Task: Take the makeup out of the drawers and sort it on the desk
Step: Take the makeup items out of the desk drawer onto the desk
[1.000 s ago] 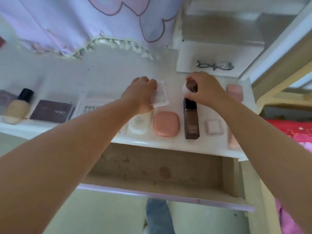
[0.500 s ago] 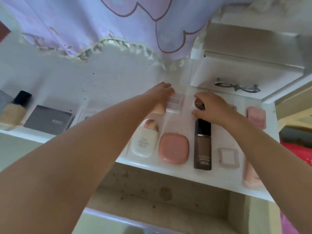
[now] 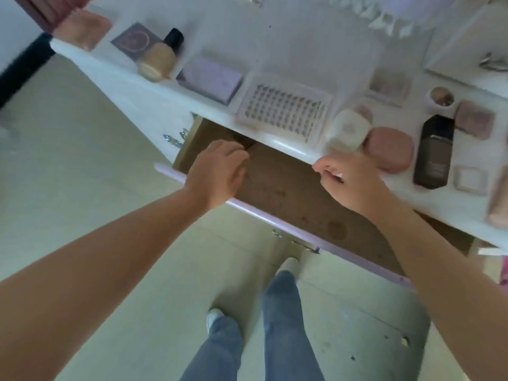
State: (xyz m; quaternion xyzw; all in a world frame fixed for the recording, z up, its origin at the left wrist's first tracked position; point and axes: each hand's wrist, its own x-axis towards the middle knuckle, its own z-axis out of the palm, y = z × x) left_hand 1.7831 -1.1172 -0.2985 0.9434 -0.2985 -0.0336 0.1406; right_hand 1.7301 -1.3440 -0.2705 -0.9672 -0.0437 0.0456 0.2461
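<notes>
The open drawer (image 3: 297,193) shows a bare brown bottom. My left hand (image 3: 220,171) hovers over its left part, fingers loosely bent, holding nothing. My right hand (image 3: 349,182) is at the desk's front edge (image 3: 291,149), fingers loosely curled and empty. On the desk lie a clear lash box (image 3: 283,111), a white jar (image 3: 347,130), a pink compact (image 3: 390,149), a dark foundation tube (image 3: 434,152), a small round pot (image 3: 441,97), a clear square case (image 3: 389,83), a purple palette (image 3: 209,78) and a beige foundation bottle (image 3: 159,56).
A pair of glasses (image 3: 494,63) lies on a white raised box at the far right. More pink cases (image 3: 474,119) sit at the right of the desk. Below are the pale floor and my legs in jeans (image 3: 286,325). A lilac fringed cloth hangs at the top.
Both hands let go of the clear case and the round pot at the back of the desk. They have come back over the open drawer, and the view has tilted down.
</notes>
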